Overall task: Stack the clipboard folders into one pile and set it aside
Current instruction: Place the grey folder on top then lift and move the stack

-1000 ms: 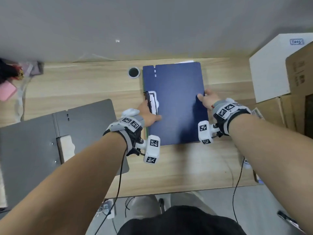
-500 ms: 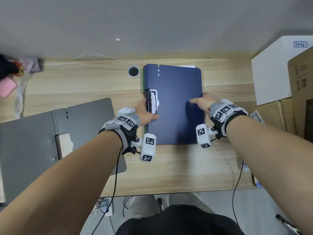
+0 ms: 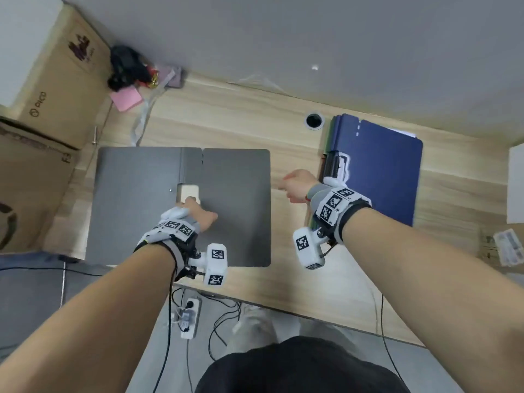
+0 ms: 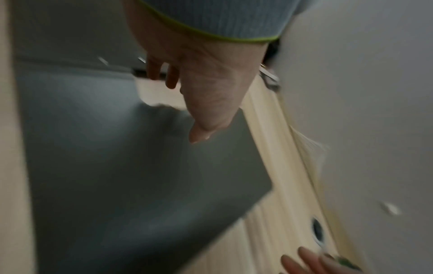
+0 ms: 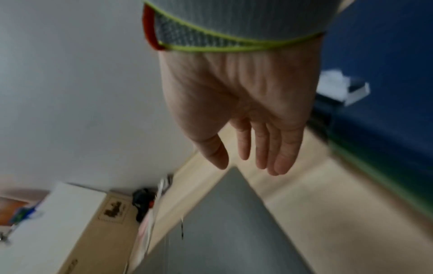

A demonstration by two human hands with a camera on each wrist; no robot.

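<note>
1. Left hand: positioned over the open grey clipboard folder, at its centre near the spine. The fingertips reach the pale clip; the thumb is extended along the right panel. The wrist view is blurred, so whether the fingers grip the clip or only touch it cannot be determined.
2. Right hand: held above the bare wooden desk, between the grey folder and the blue pile. The fingers are straight and relaxed, pointing toward the grey folder. The hand holds nothing.
3. Grey clipboard folder: lies flat and open on the left part of the desk, near its front edge.
4. Blue clipboard folders: lie stacked on the right part of the desk, near the wall, with a clip on the left edge. A green edge shows beneath the blue cover in the right wrist view.
5. Surroundings: a round cable hole sits just left of the blue pile. Cardboard boxes stand at the left end. A pink pad lies beside them.
</note>
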